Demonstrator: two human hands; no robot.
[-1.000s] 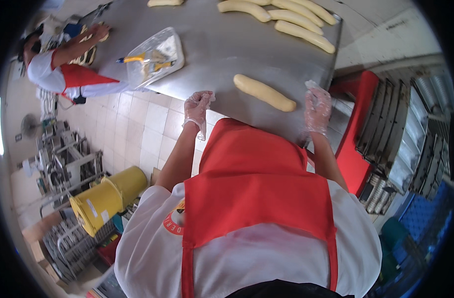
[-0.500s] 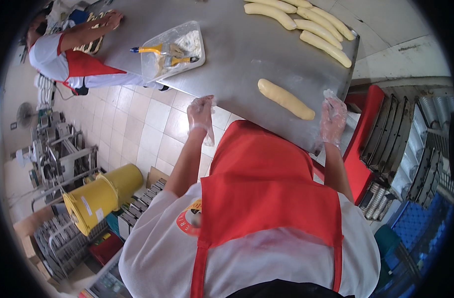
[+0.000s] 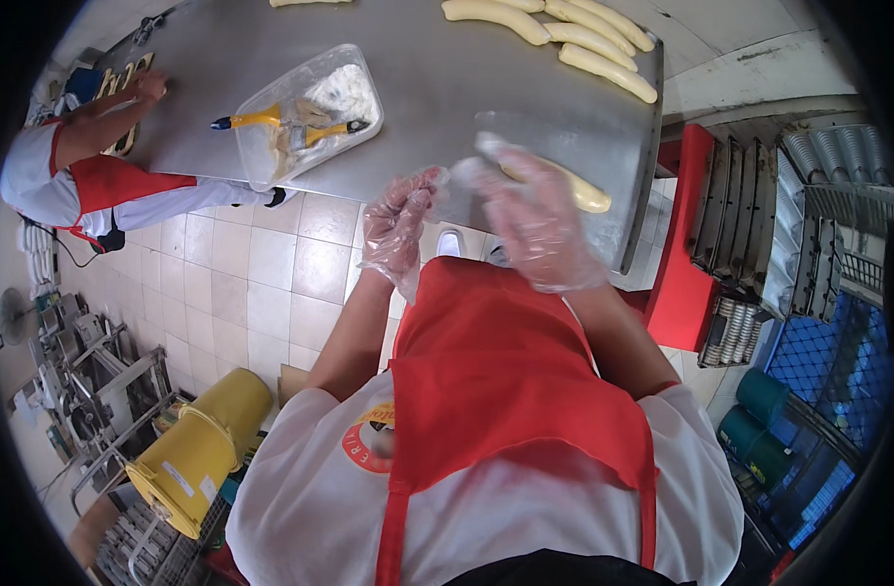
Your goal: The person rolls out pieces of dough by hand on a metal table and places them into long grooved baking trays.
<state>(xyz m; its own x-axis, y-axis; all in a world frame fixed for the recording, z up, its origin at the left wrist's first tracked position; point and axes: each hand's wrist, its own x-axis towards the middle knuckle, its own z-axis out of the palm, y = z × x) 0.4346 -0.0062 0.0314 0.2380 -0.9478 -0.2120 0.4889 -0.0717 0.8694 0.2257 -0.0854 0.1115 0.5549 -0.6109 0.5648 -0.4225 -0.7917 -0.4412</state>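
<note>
I stand at the near edge of a steel table (image 3: 437, 68) in a red apron, with clear plastic gloves on both hands. My left hand (image 3: 398, 230) hovers over the table edge, its fingers bent and reaching toward my right hand. My right hand (image 3: 537, 223) is lifted and blurred, fingers apart, with nothing in it. Just beyond it a pale dough log (image 3: 586, 193) lies on the table near the front right corner, partly hidden by that hand. The fingertips of the two hands nearly meet.
A clear plastic tub (image 3: 354, 73) of flour holds yellow-handled scrapers. Several dough logs (image 3: 564, 34) lie at the far right of the table. Another person (image 3: 85, 171) in a red apron works at the left. A yellow bucket (image 3: 198, 449) stands on the floor, a red rack (image 3: 686, 234) to the right.
My hands have come up off the table edge and moved together in front of me. The right hand now covers part of the dough log. The view has tilted down.
</note>
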